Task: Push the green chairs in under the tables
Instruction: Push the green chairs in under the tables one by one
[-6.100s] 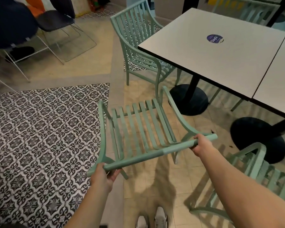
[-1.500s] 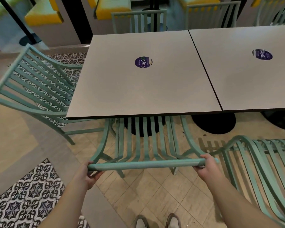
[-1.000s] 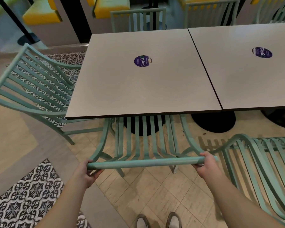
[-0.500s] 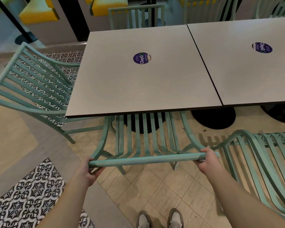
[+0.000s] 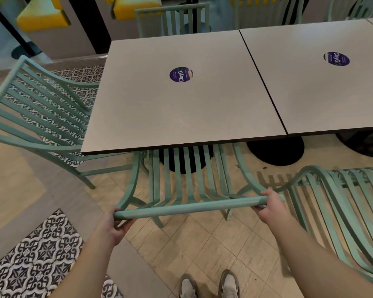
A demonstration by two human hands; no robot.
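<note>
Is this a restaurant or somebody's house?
Probably a restaurant or café. Two matching square tables stand pushed together, each with a round logo sticker, many identical green chairs surround them, and yellow booth seats sit behind.

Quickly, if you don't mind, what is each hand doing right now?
Left hand: closed on the left end of the green chair's top rail.
Right hand: closed on the right end of the same rail.

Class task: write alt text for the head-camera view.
Two bare hands, left hand and right hand, grip the top rail of a green chair, its seat partly under a grey table. Other green chairs stand left and right.
</note>
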